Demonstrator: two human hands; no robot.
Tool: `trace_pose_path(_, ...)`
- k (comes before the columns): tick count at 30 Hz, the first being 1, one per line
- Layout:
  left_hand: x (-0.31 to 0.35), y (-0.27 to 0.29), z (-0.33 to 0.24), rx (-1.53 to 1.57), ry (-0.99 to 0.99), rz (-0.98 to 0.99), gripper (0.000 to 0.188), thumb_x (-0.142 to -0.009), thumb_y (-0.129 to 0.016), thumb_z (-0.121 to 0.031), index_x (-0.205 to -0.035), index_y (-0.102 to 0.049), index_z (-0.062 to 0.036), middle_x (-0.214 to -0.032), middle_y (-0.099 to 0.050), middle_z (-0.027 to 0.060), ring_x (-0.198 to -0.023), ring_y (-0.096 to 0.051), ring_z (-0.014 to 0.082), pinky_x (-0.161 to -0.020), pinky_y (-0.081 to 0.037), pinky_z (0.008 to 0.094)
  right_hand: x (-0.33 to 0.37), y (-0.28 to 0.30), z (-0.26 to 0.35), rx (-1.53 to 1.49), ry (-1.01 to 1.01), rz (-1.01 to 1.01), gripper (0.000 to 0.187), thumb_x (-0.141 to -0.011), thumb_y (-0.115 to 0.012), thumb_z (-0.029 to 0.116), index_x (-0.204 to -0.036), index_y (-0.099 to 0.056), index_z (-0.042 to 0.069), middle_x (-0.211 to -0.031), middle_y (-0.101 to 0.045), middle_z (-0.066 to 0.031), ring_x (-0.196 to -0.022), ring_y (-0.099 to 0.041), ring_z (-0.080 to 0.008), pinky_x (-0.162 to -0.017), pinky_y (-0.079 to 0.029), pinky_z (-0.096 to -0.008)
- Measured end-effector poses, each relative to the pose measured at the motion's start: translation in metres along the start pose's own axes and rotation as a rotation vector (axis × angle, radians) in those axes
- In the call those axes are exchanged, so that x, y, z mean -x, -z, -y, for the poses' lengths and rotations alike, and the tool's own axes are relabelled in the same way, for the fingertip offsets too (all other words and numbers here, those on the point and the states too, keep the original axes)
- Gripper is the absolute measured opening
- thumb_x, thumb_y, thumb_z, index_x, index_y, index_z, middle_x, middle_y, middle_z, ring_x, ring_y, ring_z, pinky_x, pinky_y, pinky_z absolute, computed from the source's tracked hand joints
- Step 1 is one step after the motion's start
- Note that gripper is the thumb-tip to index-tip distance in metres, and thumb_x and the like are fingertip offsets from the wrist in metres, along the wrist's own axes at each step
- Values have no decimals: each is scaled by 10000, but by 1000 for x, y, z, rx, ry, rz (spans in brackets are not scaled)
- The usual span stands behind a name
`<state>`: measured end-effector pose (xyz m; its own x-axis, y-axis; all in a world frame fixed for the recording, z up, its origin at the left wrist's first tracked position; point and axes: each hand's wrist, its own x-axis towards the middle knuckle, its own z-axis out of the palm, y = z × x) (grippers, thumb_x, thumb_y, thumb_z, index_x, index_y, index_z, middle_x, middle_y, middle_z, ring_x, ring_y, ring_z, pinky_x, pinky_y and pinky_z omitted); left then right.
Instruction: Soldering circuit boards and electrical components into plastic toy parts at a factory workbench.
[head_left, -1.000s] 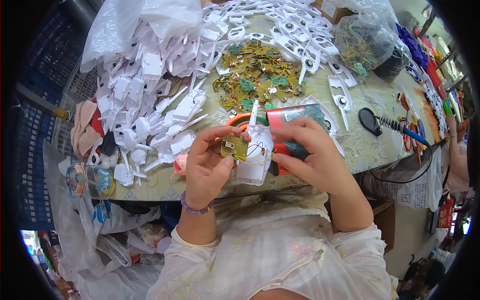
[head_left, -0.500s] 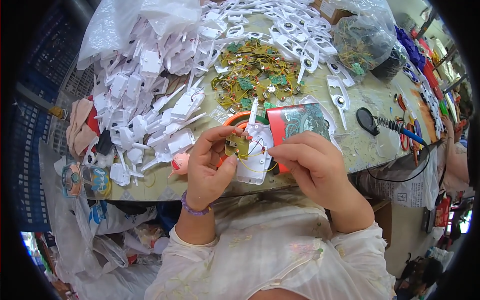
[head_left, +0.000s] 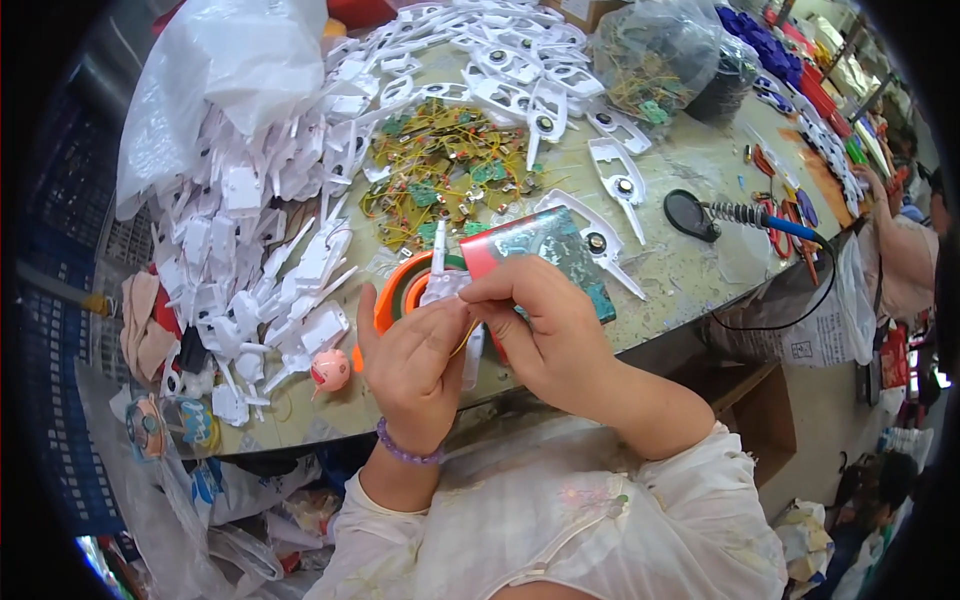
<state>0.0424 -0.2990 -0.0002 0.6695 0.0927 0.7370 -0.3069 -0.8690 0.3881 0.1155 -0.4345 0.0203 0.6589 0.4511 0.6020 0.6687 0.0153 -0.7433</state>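
Note:
My left hand (head_left: 418,365), a purple bead bracelet at its wrist, is turned back-upward with its fingers curled around a small circuit board that they now hide. My right hand (head_left: 545,320) pinches thumb and forefinger together at the left fingertips, on a thin wire. A bit of yellow wire (head_left: 464,342) loops out between the hands. Beneath them lies a white plastic housing (head_left: 440,285) with a narrow handle pointing away, mostly covered. It rests by an orange tape roll (head_left: 388,300) and a red and dark-green box (head_left: 545,250).
Heaped white housings (head_left: 225,220) fill the left side. Behind my hands is a pile of wired circuit boards (head_left: 450,165). A soldering iron (head_left: 790,227) lies at the right with its black round holder (head_left: 690,215). A pink ball-shaped toy (head_left: 330,370) sits near the table edge.
My left hand has rolled over, hiding the circuit board. My right hand has come in against the left fingertips. The whole view has shifted, with the table things now further left.

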Motion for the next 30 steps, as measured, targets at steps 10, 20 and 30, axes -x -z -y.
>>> trace_pose_path(10,-8,-2,-6,132,149,16,152,-767,-693,-35,-916,-672,-58,-815,-688,50,-760,-656,175,-944,-388,423,-7,92,-110,719,-399,22,168,-825,-620,136,-938,-648,16,-905,-637,-137,-782,-617,-259,-719,-484,-333)
trace_pose_path(20,-11,11,-2,165,250,63,203,-773,-685,-41,-976,-664,-51,-826,-688,38,-758,-636,184,-878,-423,392,-49,110,-67,861,-74,-68,128,-805,-530,32,-915,-596,37,-942,-587,-156,-789,-604,-336,-671,-493,-368)
trace_pose_path(30,-11,17,-7,459,415,173,196,-728,-683,31,-921,-673,3,-815,-678,72,-763,-610,167,-720,-463,297,-29,53,-18,671,652,610,165,-668,-602,167,-807,-579,81,-801,-512,-33,-717,-557,-170,-578,-489,-294)
